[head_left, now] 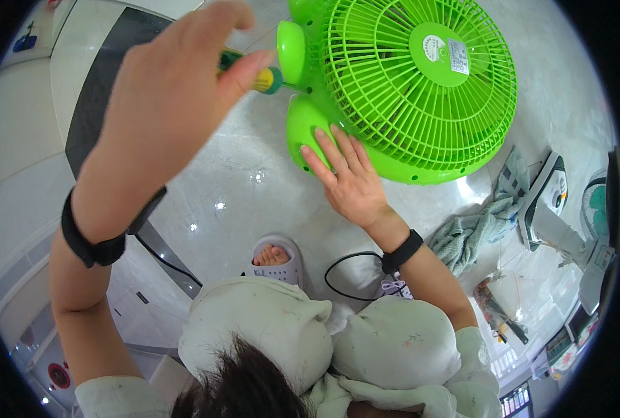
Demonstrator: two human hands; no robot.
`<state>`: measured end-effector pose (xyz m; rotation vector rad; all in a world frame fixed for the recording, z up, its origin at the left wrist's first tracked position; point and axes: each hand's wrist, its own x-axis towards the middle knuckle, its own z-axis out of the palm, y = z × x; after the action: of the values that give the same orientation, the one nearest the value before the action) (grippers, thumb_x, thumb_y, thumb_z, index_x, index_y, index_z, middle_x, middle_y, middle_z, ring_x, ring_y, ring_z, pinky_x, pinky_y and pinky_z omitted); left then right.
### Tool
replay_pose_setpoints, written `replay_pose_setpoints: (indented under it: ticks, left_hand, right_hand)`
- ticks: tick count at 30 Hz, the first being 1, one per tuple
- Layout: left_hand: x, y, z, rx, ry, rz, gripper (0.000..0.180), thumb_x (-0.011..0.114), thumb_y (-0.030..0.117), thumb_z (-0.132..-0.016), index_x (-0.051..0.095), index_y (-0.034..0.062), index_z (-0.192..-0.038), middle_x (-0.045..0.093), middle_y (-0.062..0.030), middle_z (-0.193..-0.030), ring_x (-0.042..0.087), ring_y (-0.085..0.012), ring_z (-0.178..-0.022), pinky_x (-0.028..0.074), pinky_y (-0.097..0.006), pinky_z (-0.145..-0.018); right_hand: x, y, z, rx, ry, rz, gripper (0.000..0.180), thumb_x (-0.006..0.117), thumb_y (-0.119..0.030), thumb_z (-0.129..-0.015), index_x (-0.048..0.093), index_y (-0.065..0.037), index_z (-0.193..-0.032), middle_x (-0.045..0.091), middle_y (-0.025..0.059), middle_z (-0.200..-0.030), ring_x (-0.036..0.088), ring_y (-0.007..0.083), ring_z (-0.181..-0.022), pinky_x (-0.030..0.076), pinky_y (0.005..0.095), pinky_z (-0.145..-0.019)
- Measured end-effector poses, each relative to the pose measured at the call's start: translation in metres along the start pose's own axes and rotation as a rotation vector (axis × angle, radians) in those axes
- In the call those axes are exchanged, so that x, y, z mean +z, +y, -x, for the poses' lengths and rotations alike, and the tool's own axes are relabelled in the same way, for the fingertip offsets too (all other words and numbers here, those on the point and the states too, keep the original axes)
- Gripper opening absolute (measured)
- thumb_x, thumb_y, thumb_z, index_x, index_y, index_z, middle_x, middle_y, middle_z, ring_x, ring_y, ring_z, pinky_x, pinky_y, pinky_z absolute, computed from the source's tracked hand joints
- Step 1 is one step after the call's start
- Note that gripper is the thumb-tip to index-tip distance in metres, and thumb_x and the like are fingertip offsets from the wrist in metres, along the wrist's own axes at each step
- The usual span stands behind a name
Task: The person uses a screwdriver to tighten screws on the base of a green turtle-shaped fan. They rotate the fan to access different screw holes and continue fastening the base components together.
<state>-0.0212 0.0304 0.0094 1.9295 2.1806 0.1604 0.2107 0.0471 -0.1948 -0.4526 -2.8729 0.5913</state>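
Observation:
A bright green electric fan (386,150) lies on the floor with its round slatted grille facing up and two labels at the hub. My left hand (167,94) is closed around a screwdriver (264,80) with a green and yellow handle. Its thin shaft points at a small hole in the fan's edge, between two rounded green feet; whether the tip sits inside the hole I cannot tell. Spread flat, my right hand (351,177) presses on the nearer foot (310,129) and the casing beside it.
To the right, a grey-green cloth (467,233) lies crumpled on the pale glossy floor (236,174) beside a white scale-like object (543,198). A clear bag (508,299) with dark things is lower right. A dark strip (108,76) runs along the left. A clog-shod foot (275,261) is below.

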Motion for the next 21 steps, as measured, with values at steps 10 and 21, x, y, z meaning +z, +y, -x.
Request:
replay_pose_setpoints:
  ticks: [10, 21]
  left_hand:
    - [0.001, -0.012, 0.006, 0.097, -0.016, 0.013, 0.054, 0.069, -0.004, -0.074, 0.050, 0.0064, -0.123, 0.058, -0.0129, -0.109, 0.059, -0.0302, -0.101, 0.048, -0.035, -0.088]
    - [-0.009, 0.000, -0.001, -0.256, -0.151, 0.113, 0.067, 0.069, -0.009, -0.070, 0.046, 0.0077, -0.130, 0.055, -0.0144, -0.123, 0.057, -0.0297, -0.115, 0.046, -0.036, -0.093]
  right_hand:
    - [0.002, 0.000, 0.000, -0.022, 0.014, 0.007, 0.077, 0.055, -0.002, -0.079, 0.030, -0.018, -0.150, 0.031, 0.0101, -0.155, 0.033, 0.0334, -0.140, 0.029, 0.0450, -0.115]
    - [0.000, 0.000, 0.000, -0.024, 0.022, 0.026, 0.080, 0.055, -0.002, -0.079, 0.027, -0.017, -0.152, 0.029, 0.0115, -0.155, 0.030, 0.0342, -0.141, 0.026, 0.0454, -0.116]
